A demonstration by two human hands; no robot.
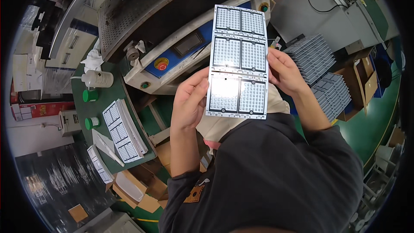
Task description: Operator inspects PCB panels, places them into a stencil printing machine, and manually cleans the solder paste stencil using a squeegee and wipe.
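Note:
A long white circuit board panel (239,75) with black-framed blocks of small pads is held up in front of me, its long side running away from me. My left hand (189,99) pinches its left edge near the lower part, thumb on the face. On the opposite edge, my right hand (285,72) grips it about midway, with its fingers partly behind the board. Light glares off the lower left block. A stack of similar panels (123,131) lies on the green table (82,103) to my left.
Ahead stands a machine with a blue control panel (179,49) and a red emergency button (161,64). The left table carries a white bottle (98,79) and green-lidded jars (90,96). Racked grey boards (312,58) and a cardboard box (360,84) are at right; open cartons (133,190) sit lower left.

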